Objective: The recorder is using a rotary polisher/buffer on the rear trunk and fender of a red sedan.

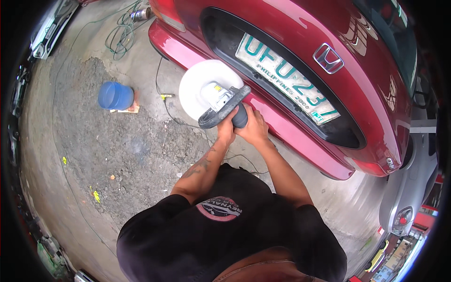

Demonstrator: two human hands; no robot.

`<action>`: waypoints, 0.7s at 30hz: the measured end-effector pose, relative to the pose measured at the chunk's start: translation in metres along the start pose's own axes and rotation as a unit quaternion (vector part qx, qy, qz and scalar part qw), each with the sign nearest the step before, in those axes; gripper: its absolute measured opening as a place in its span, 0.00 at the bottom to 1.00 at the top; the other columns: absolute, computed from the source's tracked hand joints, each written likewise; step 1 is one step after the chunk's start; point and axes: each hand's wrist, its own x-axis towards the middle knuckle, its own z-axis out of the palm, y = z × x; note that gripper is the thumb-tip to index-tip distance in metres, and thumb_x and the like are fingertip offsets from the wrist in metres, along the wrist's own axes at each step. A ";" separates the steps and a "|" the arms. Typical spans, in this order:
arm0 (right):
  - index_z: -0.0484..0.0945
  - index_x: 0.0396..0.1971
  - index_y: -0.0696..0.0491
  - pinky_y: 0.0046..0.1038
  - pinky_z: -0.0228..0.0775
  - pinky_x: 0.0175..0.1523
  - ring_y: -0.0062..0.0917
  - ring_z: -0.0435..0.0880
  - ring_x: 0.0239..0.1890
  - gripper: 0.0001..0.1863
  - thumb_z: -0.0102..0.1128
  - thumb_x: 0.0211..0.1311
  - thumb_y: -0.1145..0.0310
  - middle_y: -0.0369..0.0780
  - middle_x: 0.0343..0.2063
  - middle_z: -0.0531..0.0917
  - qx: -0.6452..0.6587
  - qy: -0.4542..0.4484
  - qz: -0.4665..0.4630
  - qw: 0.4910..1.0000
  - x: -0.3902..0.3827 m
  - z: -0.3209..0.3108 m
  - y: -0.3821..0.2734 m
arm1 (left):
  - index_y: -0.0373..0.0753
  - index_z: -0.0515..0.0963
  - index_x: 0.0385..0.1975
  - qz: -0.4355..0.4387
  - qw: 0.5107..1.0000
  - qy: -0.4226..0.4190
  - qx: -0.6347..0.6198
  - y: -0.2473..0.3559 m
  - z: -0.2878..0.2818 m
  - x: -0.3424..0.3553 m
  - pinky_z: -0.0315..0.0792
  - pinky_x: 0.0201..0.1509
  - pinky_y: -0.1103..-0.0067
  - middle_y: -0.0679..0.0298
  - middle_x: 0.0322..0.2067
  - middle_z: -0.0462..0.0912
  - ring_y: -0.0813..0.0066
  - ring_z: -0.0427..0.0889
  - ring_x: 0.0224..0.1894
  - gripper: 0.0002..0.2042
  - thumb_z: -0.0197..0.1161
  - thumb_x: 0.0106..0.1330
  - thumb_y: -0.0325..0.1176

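Both my hands are closed on a car polisher with a grey head, a dark D-shaped handle and a wide white round pad. My left hand grips it beside the black handle end. Just to the right, my right hand wraps round the same dark body, and my fingers partly hide it. The pad overlaps the rear bumper of a dark red car; whether it touches the paint I cannot tell.
A blue bucket stands on rough, broken concrete to the left. A thin dark cord with a yellow connector runs over the floor near the polisher. Coiled green hose lies at the far left. A silver car stands at right.
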 end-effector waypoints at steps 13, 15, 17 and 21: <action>0.64 0.65 0.39 0.51 0.76 0.50 0.52 0.78 0.51 0.48 0.78 0.39 0.54 0.51 0.44 0.75 0.011 0.048 -0.136 0.989 0.084 -0.022 -0.132 | 0.33 0.70 0.56 0.140 0.987 -0.068 -0.045 0.168 0.014 0.072 0.81 0.50 0.67 0.56 0.45 0.79 0.65 0.83 0.45 0.26 0.70 0.61 0.37; 0.64 0.64 0.42 0.50 0.76 0.50 0.53 0.78 0.50 0.48 0.78 0.39 0.55 0.52 0.45 0.74 0.053 0.069 -0.178 0.980 0.087 -0.031 -0.144 | 0.32 0.71 0.55 0.139 0.984 -0.104 -0.048 0.195 0.024 0.067 0.81 0.49 0.66 0.56 0.44 0.79 0.64 0.83 0.44 0.26 0.69 0.61 0.38; 0.62 0.65 0.45 0.50 0.76 0.51 0.55 0.78 0.50 0.49 0.78 0.39 0.57 0.54 0.47 0.73 0.073 0.071 -0.192 0.976 0.081 -0.046 -0.158 | 0.32 0.71 0.54 0.155 0.979 -0.126 -0.047 0.214 0.029 0.067 0.80 0.49 0.66 0.56 0.44 0.79 0.64 0.83 0.44 0.25 0.68 0.61 0.38; 0.57 0.68 0.49 0.50 0.75 0.53 0.58 0.77 0.51 0.54 0.79 0.39 0.59 0.57 0.48 0.71 0.132 0.061 -0.173 0.974 0.063 -0.071 -0.160 | 0.31 0.71 0.55 0.167 0.973 -0.158 0.008 0.224 0.054 0.048 0.79 0.51 0.68 0.56 0.44 0.79 0.65 0.82 0.46 0.24 0.68 0.61 0.35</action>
